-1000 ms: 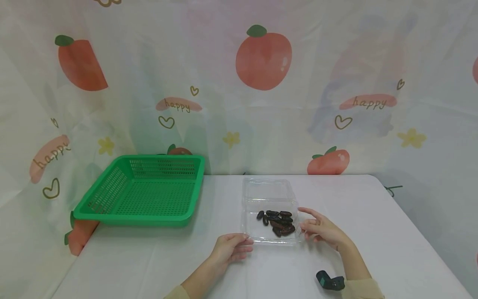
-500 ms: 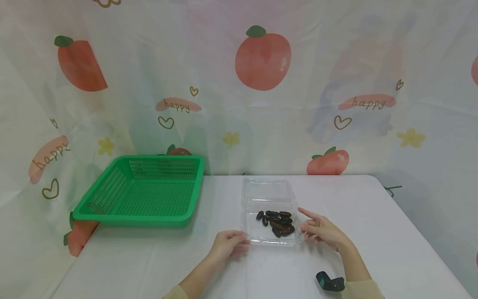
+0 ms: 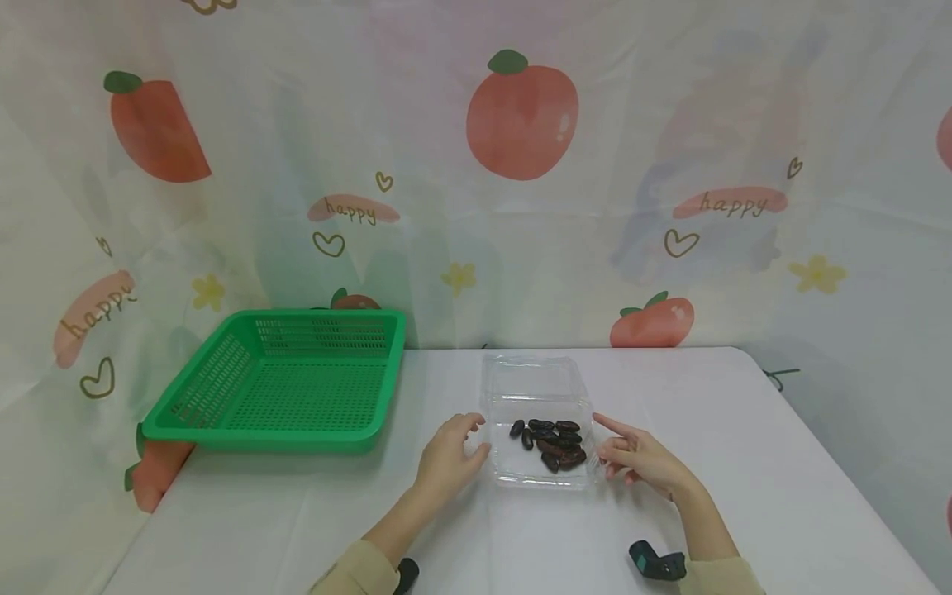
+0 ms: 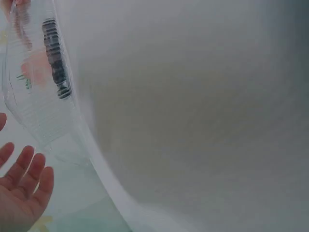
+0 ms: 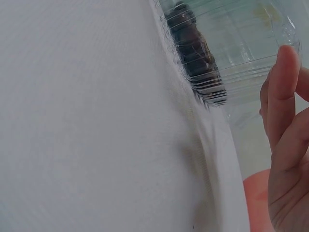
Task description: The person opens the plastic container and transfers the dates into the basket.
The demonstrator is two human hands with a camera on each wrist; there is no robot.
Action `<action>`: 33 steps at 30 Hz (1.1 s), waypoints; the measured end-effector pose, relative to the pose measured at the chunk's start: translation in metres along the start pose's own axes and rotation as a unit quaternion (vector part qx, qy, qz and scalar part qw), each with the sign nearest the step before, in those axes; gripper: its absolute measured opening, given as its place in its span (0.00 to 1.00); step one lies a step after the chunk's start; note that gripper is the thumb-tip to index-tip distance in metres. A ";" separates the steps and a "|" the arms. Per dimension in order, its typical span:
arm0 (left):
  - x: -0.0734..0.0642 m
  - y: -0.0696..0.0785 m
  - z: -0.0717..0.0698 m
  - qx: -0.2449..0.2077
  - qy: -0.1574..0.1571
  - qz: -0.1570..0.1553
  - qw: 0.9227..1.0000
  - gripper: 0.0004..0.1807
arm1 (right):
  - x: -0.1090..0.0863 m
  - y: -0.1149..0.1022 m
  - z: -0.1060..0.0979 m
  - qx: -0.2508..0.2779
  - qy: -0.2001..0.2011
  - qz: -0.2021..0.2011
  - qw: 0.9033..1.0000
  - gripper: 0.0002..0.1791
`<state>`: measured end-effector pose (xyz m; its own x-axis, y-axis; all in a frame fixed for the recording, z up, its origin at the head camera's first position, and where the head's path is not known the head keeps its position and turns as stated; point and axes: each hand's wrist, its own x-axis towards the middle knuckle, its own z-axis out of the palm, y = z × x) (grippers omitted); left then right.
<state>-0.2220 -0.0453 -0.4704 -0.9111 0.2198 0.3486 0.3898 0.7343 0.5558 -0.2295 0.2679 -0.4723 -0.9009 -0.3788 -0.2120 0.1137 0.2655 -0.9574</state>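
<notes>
A clear plastic clamshell box (image 3: 506, 467) lies on the white table with its lid (image 3: 530, 378) folded back, away from me. Several dark brown dates (image 3: 561, 446) are heaped in its base, mostly to the right; through the ridged wall they show as a dark row (image 4: 55, 55) in the left wrist view. My left hand (image 3: 449, 459) is beside the box's left edge, fingers spread and loosely bent, holding nothing. At the right side, my right hand (image 3: 643, 459) has its index finger extended along the rim. The fingertips (image 5: 288, 54) are right at the clear wall.
A green slotted plastic basket (image 3: 312, 392) stands at the back left of the table. Dark wrist-worn devices show by my right sleeve (image 3: 658, 560) and my left sleeve (image 3: 364, 570). A fruit-printed curtain (image 3: 524, 264) hangs behind the table.
My left hand has let go of the box's front left corner and moved up along its left side, its fingers spreading. The right hand, box and dates stay in place.
</notes>
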 end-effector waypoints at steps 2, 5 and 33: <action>0.006 0.002 0.000 0.070 0.004 0.046 0.996 0.16 | 0.001 0.001 0.000 0.000 -0.002 -0.004 1.000 0.40; 0.014 0.005 0.000 0.162 0.003 0.094 0.982 0.17 | 0.002 0.002 0.000 0.002 -0.004 -0.007 1.000 0.40; 0.049 0.033 0.048 0.402 -0.137 0.107 0.899 0.19 | -0.002 0.001 0.001 0.007 0.005 -0.014 1.000 0.40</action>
<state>-0.2599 0.0204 -0.4711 -0.8689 0.4795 0.1233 0.4369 0.8597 -0.2646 -0.2270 0.2684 -0.4725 -0.9079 -0.3772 -0.1827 0.0936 0.2425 -0.9656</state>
